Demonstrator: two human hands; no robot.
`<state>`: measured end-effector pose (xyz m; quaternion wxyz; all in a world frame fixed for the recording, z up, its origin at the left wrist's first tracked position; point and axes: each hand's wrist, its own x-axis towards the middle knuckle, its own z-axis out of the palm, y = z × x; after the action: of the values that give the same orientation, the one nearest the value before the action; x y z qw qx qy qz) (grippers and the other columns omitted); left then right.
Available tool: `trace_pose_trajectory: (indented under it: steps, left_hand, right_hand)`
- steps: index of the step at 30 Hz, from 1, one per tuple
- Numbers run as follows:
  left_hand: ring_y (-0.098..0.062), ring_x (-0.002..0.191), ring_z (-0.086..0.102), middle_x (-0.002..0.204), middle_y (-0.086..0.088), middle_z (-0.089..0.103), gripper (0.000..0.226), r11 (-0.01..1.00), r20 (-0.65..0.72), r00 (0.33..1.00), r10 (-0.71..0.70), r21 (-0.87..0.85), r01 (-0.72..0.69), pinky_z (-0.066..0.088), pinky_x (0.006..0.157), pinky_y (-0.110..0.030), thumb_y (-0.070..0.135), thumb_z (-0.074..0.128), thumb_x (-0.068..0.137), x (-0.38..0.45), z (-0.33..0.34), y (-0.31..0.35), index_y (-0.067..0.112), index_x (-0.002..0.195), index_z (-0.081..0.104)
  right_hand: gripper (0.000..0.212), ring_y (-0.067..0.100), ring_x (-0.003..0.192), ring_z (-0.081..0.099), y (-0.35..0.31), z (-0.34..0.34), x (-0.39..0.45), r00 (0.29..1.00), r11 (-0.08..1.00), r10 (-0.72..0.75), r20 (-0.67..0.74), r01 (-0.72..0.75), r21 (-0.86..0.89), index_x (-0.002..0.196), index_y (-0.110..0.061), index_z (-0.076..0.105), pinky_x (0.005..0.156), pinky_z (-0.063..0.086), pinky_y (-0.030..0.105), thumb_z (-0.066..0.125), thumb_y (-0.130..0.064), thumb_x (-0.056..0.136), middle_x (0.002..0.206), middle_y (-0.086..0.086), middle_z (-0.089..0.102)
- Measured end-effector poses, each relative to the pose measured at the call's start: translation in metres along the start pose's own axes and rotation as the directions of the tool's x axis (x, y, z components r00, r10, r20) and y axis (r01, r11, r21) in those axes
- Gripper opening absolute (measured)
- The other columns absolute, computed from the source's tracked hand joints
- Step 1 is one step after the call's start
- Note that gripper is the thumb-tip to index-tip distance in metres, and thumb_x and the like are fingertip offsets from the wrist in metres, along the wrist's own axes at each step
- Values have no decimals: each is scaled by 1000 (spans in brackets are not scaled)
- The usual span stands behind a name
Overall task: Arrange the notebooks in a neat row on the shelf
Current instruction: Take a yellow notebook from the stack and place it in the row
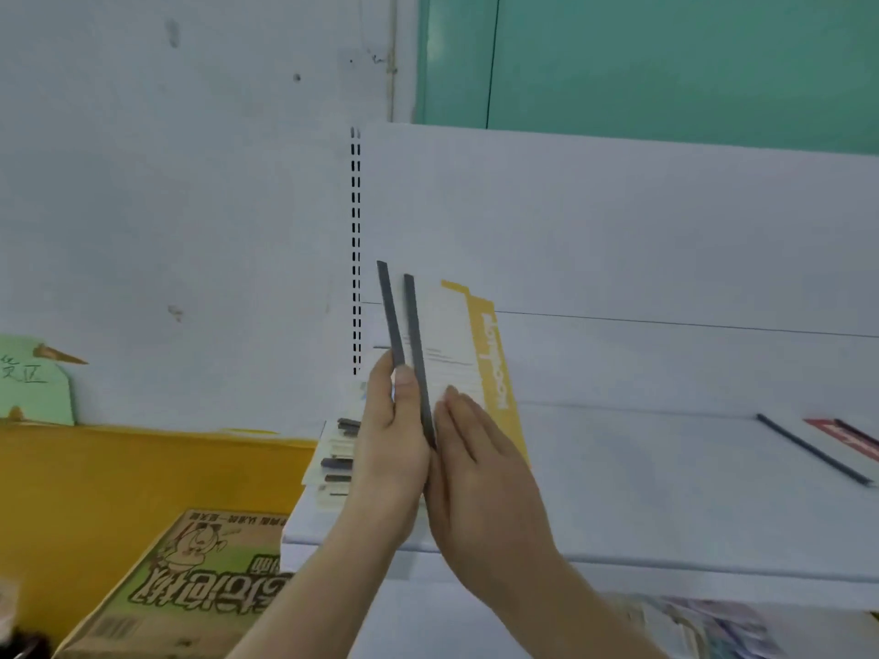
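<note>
Head view, nearest things: a cardboard box (190,587) with green print and a cartoon figure lay at the lower left, on a yellow surface (95,478).
Left hand: the left hand (387,449) was curled around two thin notebooks with grey spines (404,335); the thumb lay between the two spines and the other fingers went around the left side.
Right hand: the right hand (480,473) was flat, with straight fingers, and it pressed against the right side of the held notebooks; it gripped nothing.
Held notebooks: they stood almost upright above the left end of the shelf, tilted a little to the left at the top. A notebook with a yellow cover (494,354) stood just behind them, touching the right fingers.
Shelf: the white shelf (666,468) ran from the middle to the right edge, with a white back panel (618,221) behind it.
Stack: more notebooks (337,459) lay flat in a pile at the left end of the shelf, partly hidden by the left hand.
Right end of shelf: one notebook with a dark spine (813,451) lay flat there, and a red one (851,437) was near it at the edge of the picture.
Wall: a slotted upright rail (356,249) stood beside the shelf's back panel.
</note>
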<state>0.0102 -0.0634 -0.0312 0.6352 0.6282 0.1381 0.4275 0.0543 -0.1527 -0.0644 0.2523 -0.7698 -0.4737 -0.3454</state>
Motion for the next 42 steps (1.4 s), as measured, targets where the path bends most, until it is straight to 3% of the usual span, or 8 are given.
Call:
trace_pose_trajectory:
  steps: [5,10,14,20,25,30,36,42]
  left_hand:
    - [-9,108,66,114,13,70,39,999,68,997,33,-32,-31,54,97,-44,13,42,105,-9,17,-7,42,129,51]
    - [-12,112,64,117,10,70,41,993,149,988,52,-114,-35,52,97,-41,11,37,107,-21,51,-16,41,128,55]
    - [-3,114,61,122,19,66,35,995,228,974,12,-99,11,50,100,-35,24,38,107,-43,101,-25,42,134,52]
    - [6,99,61,117,25,61,36,996,440,898,16,73,-54,50,75,-10,28,38,106,-82,191,-26,44,139,36]
    - [-16,75,72,112,10,61,39,990,608,784,-124,130,56,59,50,-38,25,38,106,-127,282,-19,46,138,28]
    - [-15,79,69,111,11,63,31,995,537,842,-62,98,11,59,47,-36,24,39,106,-166,383,-27,38,134,40]
    - [-6,82,69,120,16,60,52,997,624,781,-31,74,-20,60,57,-28,12,35,106,-190,479,-44,42,149,28]
    - [-12,91,67,114,25,57,58,995,647,762,29,57,-86,60,56,-28,4,36,103,-184,558,-73,50,137,27]
  right_hand:
    - [48,19,147,21,33,-19,-25,998,998,-38,57,36,47,143,-8,45,113,32,44,29,-32,104,154,6,35]
    - [69,23,146,18,90,-61,-51,921,909,390,-1,-386,-155,152,-19,22,116,26,42,21,-60,97,161,5,13]
    - [80,19,137,34,116,-89,-73,868,875,485,108,-482,-46,152,-27,1,103,45,40,14,-72,88,159,-5,6]
    - [84,11,127,38,185,-152,-115,860,866,500,102,-495,-65,151,-29,5,96,50,33,41,-70,86,152,-10,11]
    - [80,8,126,39,264,-228,-163,830,864,503,242,-484,-140,149,-32,17,95,41,17,58,-58,86,151,-18,10]
    - [82,6,131,40,342,-292,-210,761,802,597,254,-554,-225,153,-33,12,104,39,24,57,-56,88,158,-21,-4]
    - [73,2,111,53,417,-336,-237,714,714,691,111,-652,-256,151,-30,24,99,39,21,61,-46,90,158,-17,13]
    - [72,5,125,42,491,-340,-246,742,739,660,117,-614,-275,149,-32,25,98,37,18,65,-38,89,153,-18,18]
